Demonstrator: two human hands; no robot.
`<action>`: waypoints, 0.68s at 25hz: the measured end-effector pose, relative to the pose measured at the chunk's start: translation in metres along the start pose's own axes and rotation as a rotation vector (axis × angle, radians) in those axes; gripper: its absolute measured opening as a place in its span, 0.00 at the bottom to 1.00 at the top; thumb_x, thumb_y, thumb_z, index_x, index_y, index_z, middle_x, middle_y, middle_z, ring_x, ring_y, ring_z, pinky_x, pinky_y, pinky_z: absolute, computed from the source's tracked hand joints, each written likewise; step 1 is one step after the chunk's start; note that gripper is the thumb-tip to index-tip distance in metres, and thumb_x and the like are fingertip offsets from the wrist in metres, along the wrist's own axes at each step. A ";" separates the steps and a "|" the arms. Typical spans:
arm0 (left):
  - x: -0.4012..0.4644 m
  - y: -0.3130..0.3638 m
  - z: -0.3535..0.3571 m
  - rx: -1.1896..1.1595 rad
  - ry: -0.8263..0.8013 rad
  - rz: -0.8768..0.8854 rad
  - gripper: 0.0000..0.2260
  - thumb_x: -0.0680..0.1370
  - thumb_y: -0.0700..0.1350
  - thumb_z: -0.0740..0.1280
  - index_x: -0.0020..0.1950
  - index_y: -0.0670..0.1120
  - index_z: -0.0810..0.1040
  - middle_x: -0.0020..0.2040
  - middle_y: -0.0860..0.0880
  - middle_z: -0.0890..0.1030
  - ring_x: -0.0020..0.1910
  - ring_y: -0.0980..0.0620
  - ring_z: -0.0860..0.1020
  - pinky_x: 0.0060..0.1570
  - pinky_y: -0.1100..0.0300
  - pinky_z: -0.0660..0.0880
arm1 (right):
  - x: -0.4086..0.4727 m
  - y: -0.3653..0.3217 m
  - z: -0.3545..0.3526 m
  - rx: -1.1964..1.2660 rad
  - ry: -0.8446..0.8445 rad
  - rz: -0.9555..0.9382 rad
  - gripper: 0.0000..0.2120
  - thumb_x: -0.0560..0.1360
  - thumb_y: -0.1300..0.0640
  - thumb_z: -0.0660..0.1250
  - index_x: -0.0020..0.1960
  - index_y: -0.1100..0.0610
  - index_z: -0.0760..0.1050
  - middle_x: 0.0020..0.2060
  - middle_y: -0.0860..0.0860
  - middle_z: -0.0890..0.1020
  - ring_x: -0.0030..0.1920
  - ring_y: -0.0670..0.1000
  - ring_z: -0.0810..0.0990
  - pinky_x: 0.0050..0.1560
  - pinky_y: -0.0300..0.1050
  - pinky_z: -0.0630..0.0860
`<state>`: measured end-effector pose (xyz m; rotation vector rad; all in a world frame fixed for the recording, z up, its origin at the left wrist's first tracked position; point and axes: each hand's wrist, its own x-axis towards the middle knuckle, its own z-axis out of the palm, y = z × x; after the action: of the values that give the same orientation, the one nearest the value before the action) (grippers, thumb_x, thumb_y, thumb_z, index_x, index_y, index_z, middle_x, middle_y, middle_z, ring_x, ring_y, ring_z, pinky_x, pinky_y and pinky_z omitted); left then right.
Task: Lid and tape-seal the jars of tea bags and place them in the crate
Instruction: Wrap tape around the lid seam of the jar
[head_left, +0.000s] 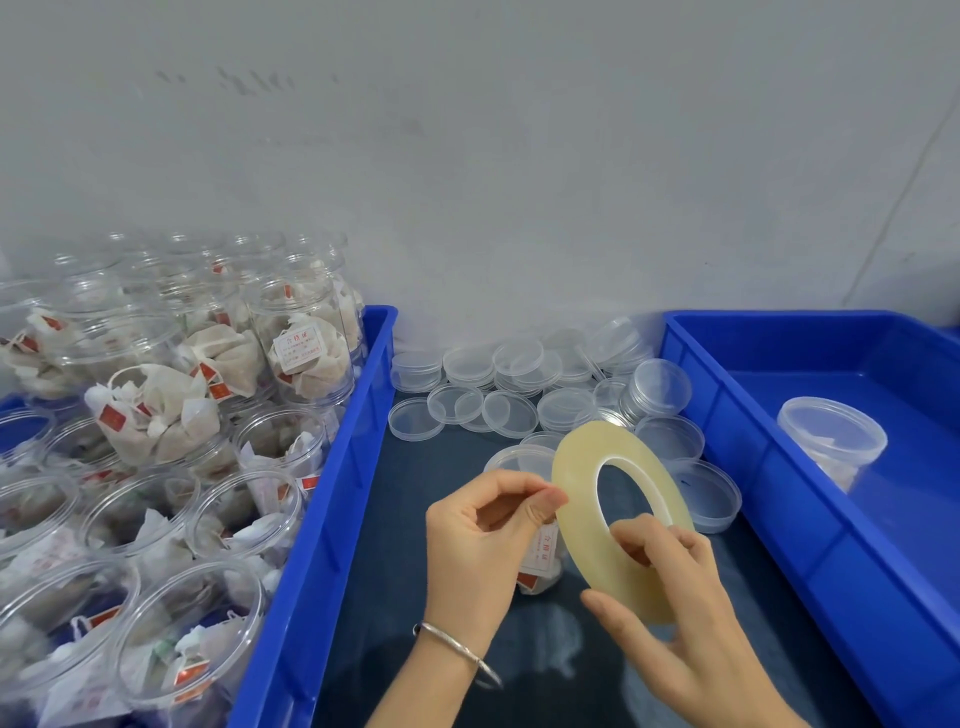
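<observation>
Head view looks down at 2 bare hands over a dark counter. Right hand holds a big roll of clear tape up on its edge. Its thumb pokes through the hole in the roll and its fingers curl round the outside, so it grips the roll. Left hand pinches the rim of the roll with thumb and first finger, at the spot where the loose tape end would be; the end itself is too thin to see. A silver bracelet sits on the left wrist.

Just behind the hands stands 1 jar with a lid on the counter, mostly hidden by the hands and the tape. Red and white tea bag tags show through its side.

At the left, a blue crate is packed with open jars of tea bags, some stacked on top of others. At the right, another blue crate holds 1 lidded jar lying tilted on its floor. Between the 2 crates, near the wall, lies a heap of clear loose lids.
</observation>
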<state>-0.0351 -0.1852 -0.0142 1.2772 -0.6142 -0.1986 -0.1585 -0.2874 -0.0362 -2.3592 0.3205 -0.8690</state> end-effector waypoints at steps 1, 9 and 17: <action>0.001 0.001 0.000 0.052 -0.042 0.004 0.05 0.68 0.46 0.73 0.37 0.44 0.81 0.34 0.49 0.83 0.34 0.57 0.80 0.38 0.67 0.75 | 0.000 0.000 -0.001 -0.004 -0.009 0.000 0.14 0.67 0.37 0.62 0.48 0.42 0.70 0.48 0.35 0.73 0.50 0.48 0.69 0.45 0.41 0.69; 0.001 0.004 -0.005 0.325 -0.186 0.153 0.06 0.79 0.44 0.63 0.42 0.47 0.73 0.39 0.56 0.77 0.40 0.58 0.76 0.43 0.70 0.70 | 0.000 0.005 0.001 0.081 -0.004 0.150 0.12 0.67 0.40 0.66 0.49 0.42 0.71 0.51 0.38 0.75 0.51 0.44 0.70 0.49 0.34 0.68; 0.007 0.001 -0.008 0.182 -0.230 0.068 0.15 0.65 0.49 0.77 0.49 0.48 0.83 0.45 0.53 0.82 0.45 0.55 0.81 0.48 0.63 0.77 | -0.002 0.005 0.000 0.061 -0.018 0.116 0.10 0.67 0.44 0.67 0.47 0.44 0.72 0.50 0.38 0.75 0.50 0.45 0.71 0.49 0.33 0.67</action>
<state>-0.0253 -0.1819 -0.0118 1.4174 -0.8880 -0.2393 -0.1605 -0.2905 -0.0402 -2.2671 0.4129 -0.7910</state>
